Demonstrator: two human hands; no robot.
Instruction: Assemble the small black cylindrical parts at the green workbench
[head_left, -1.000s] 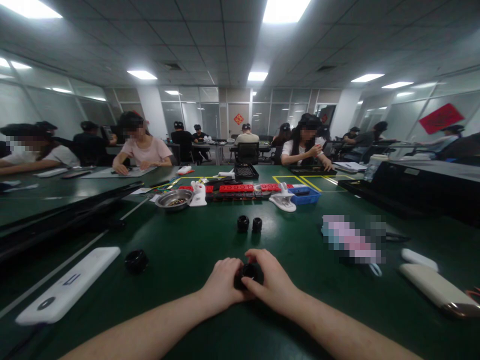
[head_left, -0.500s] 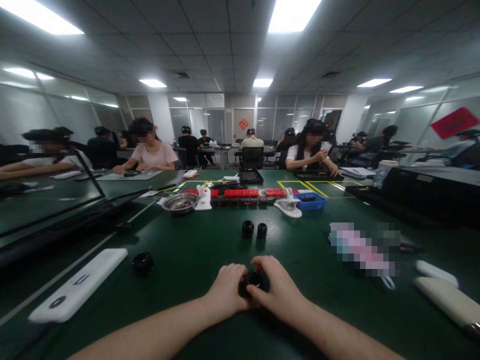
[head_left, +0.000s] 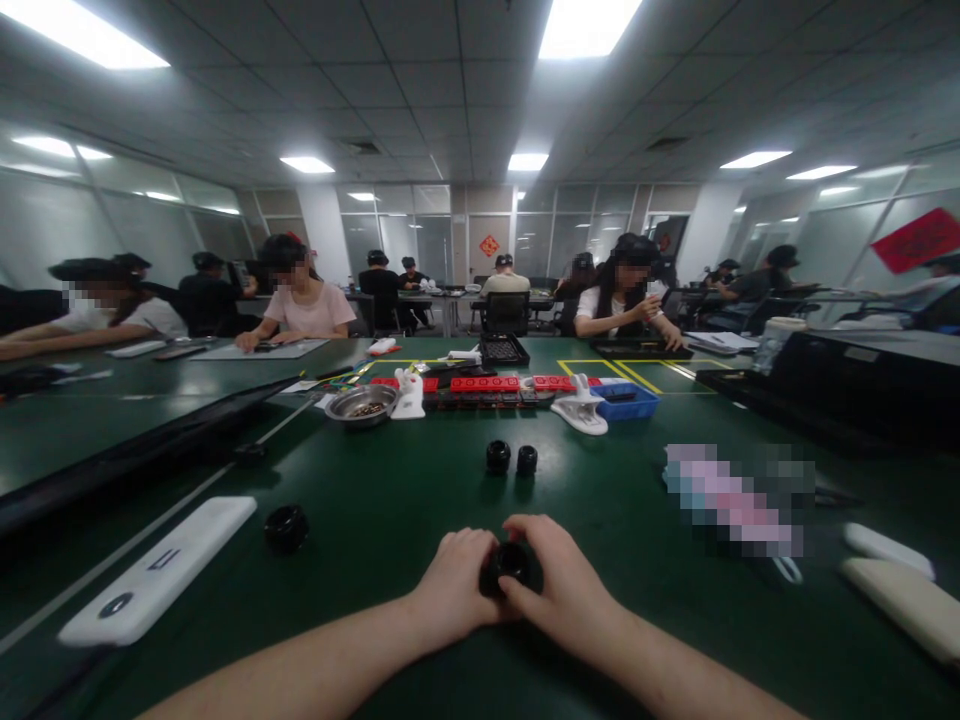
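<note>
Both hands are closed around a glossy black ring-shaped part (head_left: 512, 562) low over the green table, its hollow facing up towards me. My left hand (head_left: 459, 575) grips its left side, and the fingertips on the far side are partly hidden. On the right, my right hand (head_left: 561, 575) curls a finger over the far rim, with the thumb across the near edge. Two similar black parts, a larger one (head_left: 498, 457) and a smaller one (head_left: 527, 460), stand just beyond the hands. Another black ring-shaped part (head_left: 286, 528) rests to the left.
A white power strip (head_left: 161, 570) lies at left. Further back are a metal bowl (head_left: 362, 406) with small pieces, white clamp-like parts (head_left: 580, 408), a red strip (head_left: 484, 385) and a blue tray (head_left: 626, 402). At right sits a cream-coloured block (head_left: 900, 600). Several people work across the table.
My hands keep nearly the same grip on the black part; a finger and thumb have shifted only slightly. The view has moved a little. Across the table, a person's hands have moved slightly.
</note>
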